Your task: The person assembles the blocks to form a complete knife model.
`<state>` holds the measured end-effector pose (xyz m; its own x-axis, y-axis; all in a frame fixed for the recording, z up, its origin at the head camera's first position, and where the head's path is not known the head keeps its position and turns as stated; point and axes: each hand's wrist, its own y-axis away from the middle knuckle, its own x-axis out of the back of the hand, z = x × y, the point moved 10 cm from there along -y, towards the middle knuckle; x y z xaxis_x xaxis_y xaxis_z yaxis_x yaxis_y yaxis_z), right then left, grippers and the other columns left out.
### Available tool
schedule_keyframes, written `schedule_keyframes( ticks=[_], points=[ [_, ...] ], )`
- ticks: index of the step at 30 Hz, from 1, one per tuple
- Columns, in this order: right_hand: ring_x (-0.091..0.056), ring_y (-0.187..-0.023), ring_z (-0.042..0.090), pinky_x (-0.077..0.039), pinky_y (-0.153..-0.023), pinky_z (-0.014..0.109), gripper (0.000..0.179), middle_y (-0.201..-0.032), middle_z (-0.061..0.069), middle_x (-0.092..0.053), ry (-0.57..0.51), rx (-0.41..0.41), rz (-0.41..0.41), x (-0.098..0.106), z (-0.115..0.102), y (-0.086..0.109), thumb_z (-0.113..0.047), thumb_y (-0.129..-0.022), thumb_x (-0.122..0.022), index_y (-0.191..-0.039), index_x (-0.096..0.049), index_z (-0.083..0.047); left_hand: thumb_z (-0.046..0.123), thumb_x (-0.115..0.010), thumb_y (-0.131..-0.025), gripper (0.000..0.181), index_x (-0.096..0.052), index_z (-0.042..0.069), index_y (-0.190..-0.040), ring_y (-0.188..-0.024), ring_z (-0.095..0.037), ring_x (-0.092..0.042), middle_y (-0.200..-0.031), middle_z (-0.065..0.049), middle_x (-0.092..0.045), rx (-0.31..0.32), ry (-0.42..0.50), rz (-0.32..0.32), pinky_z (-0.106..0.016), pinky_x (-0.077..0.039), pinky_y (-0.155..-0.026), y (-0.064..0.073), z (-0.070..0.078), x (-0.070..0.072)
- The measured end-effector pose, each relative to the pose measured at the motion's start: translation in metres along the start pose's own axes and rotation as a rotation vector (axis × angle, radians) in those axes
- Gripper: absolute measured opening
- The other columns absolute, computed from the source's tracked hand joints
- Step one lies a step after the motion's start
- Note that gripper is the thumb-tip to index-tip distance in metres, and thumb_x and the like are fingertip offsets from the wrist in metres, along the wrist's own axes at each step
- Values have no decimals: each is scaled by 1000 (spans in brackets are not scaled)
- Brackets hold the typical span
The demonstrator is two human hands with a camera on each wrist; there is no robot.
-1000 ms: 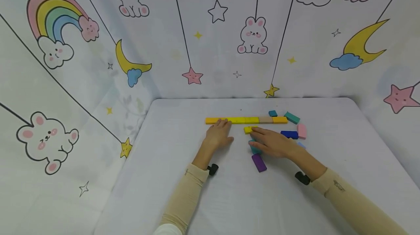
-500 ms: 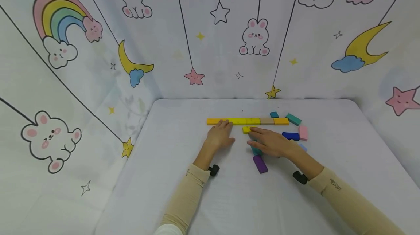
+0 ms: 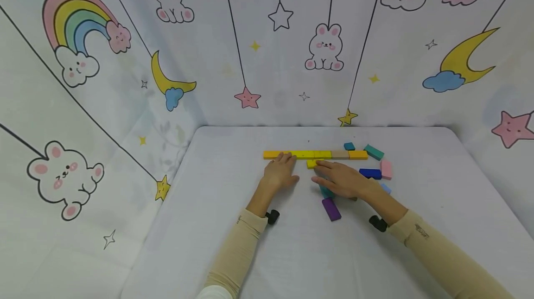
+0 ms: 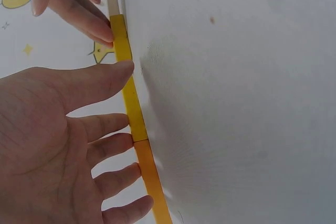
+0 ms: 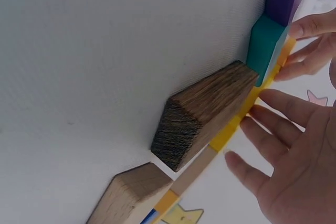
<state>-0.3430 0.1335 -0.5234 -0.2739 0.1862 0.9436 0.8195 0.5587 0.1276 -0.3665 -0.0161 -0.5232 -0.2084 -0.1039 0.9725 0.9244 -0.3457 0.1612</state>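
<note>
Yellow block (image 3: 311, 164): lies flat on the desk (image 3: 196, 225), just beside the near side of the long row of blocks (image 3: 340, 155). Whether it touches the row, you cannot confirm from these views.

Handling, as judged: a small, stiff, probably wooden piece, light and unlikely to break. Its painted faces should slide readily over the cloth-like surface, so a firm push could overshoot and knock the row askew. Take hold across its two opposite long sides, or guide it from the right end with light fingertip pressure.

Right hand (image 3: 341, 179): your fingers are extended and relaxed, fingertips resting at the block's right end; no grip is closed around it. Your forearm enters diagonally from the lower right, with the thumb spread away from the fingers. The palm passes over the teal block (image 3: 325, 192), with the purple block (image 3: 331, 209) nearby; watch clearance there.

Left hand (image 3: 278, 170): also uncurled, fingers lightly spread, tips against the row, thumb held out to the right. It appears suited to steadying the row.
</note>
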Motion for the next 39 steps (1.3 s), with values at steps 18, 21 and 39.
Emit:
schedule_keyframes(
  ticks=[18, 21, 39],
  points=[
    [-40, -149, 41, -30, -122, 62, 78, -163, 16, -42, 21, -10, 43, 0, -6, -9, -67, -106, -38, -157, -48, -9, 44, -66, -102, 74, -36, 15, -163, -158, -28, -25, -170, -6, -32, 0, -3, -3, -50, -30, -125, -1, 0, -1],
    [-41, -149, 40, -31, -121, 61, 77, -163, 16, -42, 29, -6, 46, 0, -7, -11, -66, -106, -39, -156, -48, -8, 43, -66, -102, 74, -36, 15, -163, -158, -28, -25, -170, -6, -32, 1, 2, 0, -50, -30, -125, -1, 0, -1],
    [-41, -149, 40, -32, -121, 61, 75, -164, 17, -40, 9, -9, 60, 1, -11, -12, -63, -106, -44, -156, -48, -7, 44, -66, -102, 75, -35, 16, -164, -159, -27, -23, -170, -5, -30, 8, -12, -13, -50, -29, -125, -1, 1, -2]
  ],
)
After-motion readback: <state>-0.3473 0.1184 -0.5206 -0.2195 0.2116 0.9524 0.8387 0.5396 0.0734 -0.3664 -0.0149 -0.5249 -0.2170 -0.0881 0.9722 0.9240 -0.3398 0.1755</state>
